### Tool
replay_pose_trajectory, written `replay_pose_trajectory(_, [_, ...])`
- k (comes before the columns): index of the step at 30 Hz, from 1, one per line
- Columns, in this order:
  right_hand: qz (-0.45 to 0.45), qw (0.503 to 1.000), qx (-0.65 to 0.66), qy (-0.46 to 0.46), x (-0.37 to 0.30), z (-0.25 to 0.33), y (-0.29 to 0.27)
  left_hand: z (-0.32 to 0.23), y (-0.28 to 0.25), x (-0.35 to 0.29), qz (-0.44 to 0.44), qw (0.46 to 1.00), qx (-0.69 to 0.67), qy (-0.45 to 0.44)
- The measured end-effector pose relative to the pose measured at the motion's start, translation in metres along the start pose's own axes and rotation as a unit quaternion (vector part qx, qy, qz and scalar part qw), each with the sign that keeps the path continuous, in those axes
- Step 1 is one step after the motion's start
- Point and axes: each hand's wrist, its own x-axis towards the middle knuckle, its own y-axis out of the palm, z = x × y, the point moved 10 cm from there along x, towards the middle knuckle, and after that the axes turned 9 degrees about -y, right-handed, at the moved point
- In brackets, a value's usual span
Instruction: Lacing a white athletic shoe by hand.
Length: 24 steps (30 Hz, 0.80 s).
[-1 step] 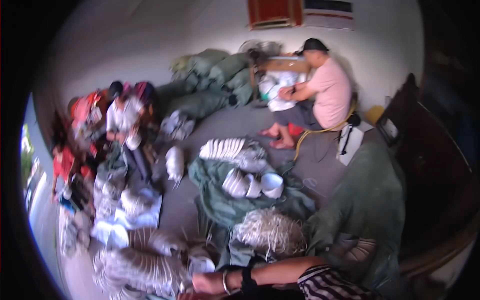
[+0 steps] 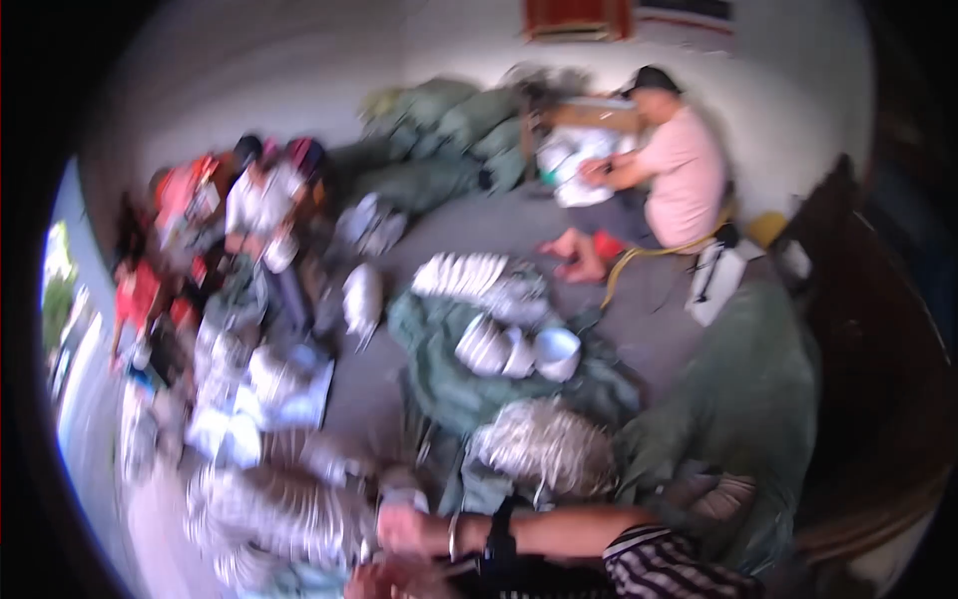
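My right hand comes in from the lower right, wearing a bracelet and a black wristband. It looks closed, but blur hides what its fingers hold. Just below, at the lower edge, is my left hand, partly cut off and smeared, so its fingers cannot be read. Both hands are close together beside a long row of nested whitish, ribbed cup-like pieces. Another pale rounded piece lies right behind my right hand. Farther off, a heap of cream-coloured strips or cords rests on green cloth.
Three pale bowl-like pieces and a stacked row lie on green sheeting. A person in pink sits at the back right; a person in white works at left. Stuffed green sacks line the wall.
The whole view has shifted slightly, so the room sits a little farther right and higher. More of my left hand shows beneath my right hand, which stays beside the nested pieces.
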Motion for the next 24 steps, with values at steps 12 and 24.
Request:
replay_pose_trajectory(12, [0.237,0.890,-0.353,0.165,-0.038,0.004,-0.016,-0.007,-0.004,0.022,0.018,0.988,-0.066,-0.140])
replay_pose_trajectory(24, [-0.172,0.863,0.370,0.299,-0.004,-0.023,-0.020,-0.047,-0.028,0.025,-0.097,0.994,-0.059,-0.002])
